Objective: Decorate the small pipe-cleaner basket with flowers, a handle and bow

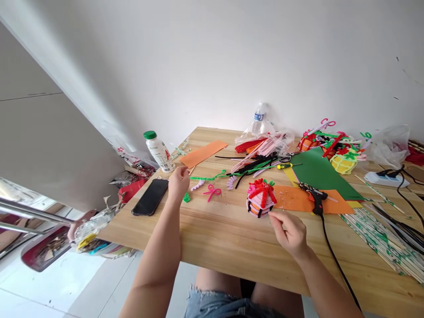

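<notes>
My left hand (179, 184) is closed over the table's left part, between the black phone (150, 197) and a green pipe-cleaner strand (203, 178); what its fingers hold, if anything, cannot be made out. My right hand (289, 230) is closed in a pinch, just right of and below a small round pipe-cleaner piece (260, 199) in pink, black and orange with a red top. Anything between those fingers is too small to name. Between the hands lie a pink bow (212, 192), a lilac coil (231, 182) and a green coil (187, 197).
A glue gun (316, 198) rests on an orange sheet (288, 197), its cord running to the front edge. Behind are pipe-cleaner bundles (253, 145), a clear bottle (259, 117) and a yellow screwdriver (285, 166). A white bottle (159, 152) stands left; wrapped sticks (380, 238) lie right.
</notes>
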### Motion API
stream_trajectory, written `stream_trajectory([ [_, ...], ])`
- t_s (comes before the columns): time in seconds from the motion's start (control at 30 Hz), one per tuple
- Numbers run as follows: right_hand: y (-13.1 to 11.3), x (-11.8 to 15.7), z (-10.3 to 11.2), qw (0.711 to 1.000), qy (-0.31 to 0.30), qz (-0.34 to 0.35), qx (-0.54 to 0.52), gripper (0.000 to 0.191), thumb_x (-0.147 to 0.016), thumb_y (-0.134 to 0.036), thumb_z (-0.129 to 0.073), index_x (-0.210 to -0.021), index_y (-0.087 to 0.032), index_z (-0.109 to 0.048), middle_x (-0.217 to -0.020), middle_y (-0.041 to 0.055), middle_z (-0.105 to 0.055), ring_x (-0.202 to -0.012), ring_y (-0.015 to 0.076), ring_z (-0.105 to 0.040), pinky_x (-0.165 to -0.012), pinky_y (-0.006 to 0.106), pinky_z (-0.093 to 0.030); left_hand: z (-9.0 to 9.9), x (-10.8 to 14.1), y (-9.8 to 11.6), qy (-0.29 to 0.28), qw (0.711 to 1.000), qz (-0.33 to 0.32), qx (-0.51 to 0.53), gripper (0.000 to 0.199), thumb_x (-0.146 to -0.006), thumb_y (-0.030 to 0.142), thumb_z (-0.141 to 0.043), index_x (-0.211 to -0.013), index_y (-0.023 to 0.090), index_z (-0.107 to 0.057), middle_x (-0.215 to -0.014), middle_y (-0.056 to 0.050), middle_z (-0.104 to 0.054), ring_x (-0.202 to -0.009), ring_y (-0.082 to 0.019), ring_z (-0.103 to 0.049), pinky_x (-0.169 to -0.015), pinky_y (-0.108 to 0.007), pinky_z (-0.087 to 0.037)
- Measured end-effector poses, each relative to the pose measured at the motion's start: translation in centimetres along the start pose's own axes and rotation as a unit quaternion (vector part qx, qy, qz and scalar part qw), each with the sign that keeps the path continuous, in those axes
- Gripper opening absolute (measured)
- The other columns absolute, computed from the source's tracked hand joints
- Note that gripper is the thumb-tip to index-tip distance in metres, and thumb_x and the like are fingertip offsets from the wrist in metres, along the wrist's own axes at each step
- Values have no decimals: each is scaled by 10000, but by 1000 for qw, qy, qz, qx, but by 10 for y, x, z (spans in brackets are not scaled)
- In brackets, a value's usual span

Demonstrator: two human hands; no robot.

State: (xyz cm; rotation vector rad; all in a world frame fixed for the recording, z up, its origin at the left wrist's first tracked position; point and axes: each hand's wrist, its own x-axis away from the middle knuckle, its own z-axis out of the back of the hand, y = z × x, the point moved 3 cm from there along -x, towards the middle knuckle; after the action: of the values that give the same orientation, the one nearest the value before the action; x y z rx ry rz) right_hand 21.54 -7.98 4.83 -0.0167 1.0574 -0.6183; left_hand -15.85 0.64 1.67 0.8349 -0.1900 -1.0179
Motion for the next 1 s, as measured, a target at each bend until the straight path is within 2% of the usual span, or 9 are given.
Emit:
stream_trajectory([
  [0.1,0,2,-8,998,-52,14,-31,229,-867,-67,-565,-686,-200,-522,-532,-20,-501,-497,122,-461,-499,260,-362,0,-5,-10,-65,996,2,-62,358,-845,316,-467,-1048,126,-691,-955,-103,-745,-894,-233,-683,-763,-282,-493],
  [0.17,2,4,-10,998,-63,11,-25,285,-864,-57,-561,-641,-206,-466,-521,-27,-445,-501,120,-413,-501,268,-326,-3,-6,-16,-108,991,-11,-79,297,-810,303,-518,-931,138,-733,-863,-93,-746,-852,-248,-681,-747,-291,-485],
  [0.23,3,6,-11,997,-68,12,-20,308,-859,-47,-564,-630,-208,-436,-530,-28,-426,-512,119,-393,-511,272,-308,-8,-6,-18,-142,985,-30,-94,269,-764,317,-591,-913,157,-748,-882,-91,-737,-884,-265,-669,-782,-306,-478],
  [0.37,2,6,-11,997,-75,19,-21,288,-858,-38,-561,-650,-204,-452,-541,-29,-421,-522,119,-385,-522,273,-297,-23,-2,-13,-156,973,-76,-151,372,-658,391,-731,-985,217,-751,-1067,-119,-679,-1085,-348,-585,-924,-406,-437],
  [0.47,2,5,-12,996,-81,24,-20,294,-855,-44,-568,-640,-203,-448,-534,-32,-415,-521,119,-383,-524,275,-294,-30,-1,-9,-149,971,-88,-163,225,-713,355,-680,-873,221,-766,-1031,-122,-678,-1094,-347,-564,-929,-415,-424],
  [0.53,2,6,-13,996,-82,23,-20,305,-854,-49,-571,-628,-204,-436,-531,-31,-418,-520,120,-387,-524,276,-294,-28,-1,-8,-146,976,-86,-138,213,-754,339,-623,-840,204,-763,-966,-114,-687,-1000,-300,-598,-868,-361,-445],
  [0.63,3,6,-14,997,-79,21,-18,311,-854,-50,-571,-623,-204,-431,-531,-29,-427,-519,120,-390,-524,275,-295,-19,-4,-8,-132,984,-87,-82,316,-784,380,-560,-926,170,-751,-928,-96,-689,-852,-233,-617,-754,-293,-456],
  [0.77,1,4,-14,996,-79,28,-6,330,-861,-53,-565,-606,-204,-420,-520,-34,-412,-510,116,-375,-519,276,-278,-12,-4,-8,-123,989,-85,-4,445,-758,478,-548,-967,130,-730,-901,-79,-692,-770,-202,-612,-655,-262,-445],
  [1.0,-4,1,-14,996,-80,40,21,359,-890,-87,-538,-576,-207,-411,-502,-37,-421,-497,112,-391,-515,272,-277,-20,3,-1,-162,974,-87,129,474,-710,526,-591,-929,125,-716,-783,-59,-685,-707,-184,-603,-633,-265,-449],
])
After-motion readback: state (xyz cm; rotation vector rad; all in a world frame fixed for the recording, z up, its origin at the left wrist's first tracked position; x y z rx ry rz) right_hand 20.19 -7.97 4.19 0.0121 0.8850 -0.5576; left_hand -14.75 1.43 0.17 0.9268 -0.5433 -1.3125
